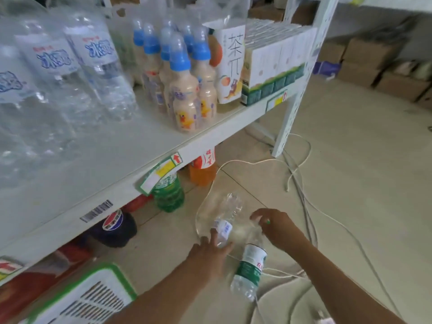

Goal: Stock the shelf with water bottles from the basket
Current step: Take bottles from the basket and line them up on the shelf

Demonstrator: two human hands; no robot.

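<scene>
Water bottles are in both hands, low over the pale tiled floor (350, 160) in front of the white metal shelf (131, 157). The left hand (210, 256) grips a clear plastic bottle with a small white and blue label (225, 220) by its lower end, fingers curled around it and thumb on the right side. That bottle's long axis runs away from the person, and slightly to the right, its far end lying beyond the fingertips; motion blur hides which end carries the cap.

The right hand (273, 226) is closed over the cap end of a clear bottle with a green and white label (250, 265). This one hangs below the hand, tilted, its base pointing back toward the person and a little left, so that it crosses just beside the left wrist.

Left of the left forearm, at the lower edge, sits a white slatted plastic basket with a green rim (93, 298). Above and left of both hands, clear bottles with blue lettering (70, 66) stand upright on the shelf, next to beige drinks with blue caps (184, 90). Thin white cords (301, 174) trail across the floor around and beyond the right hand.
</scene>
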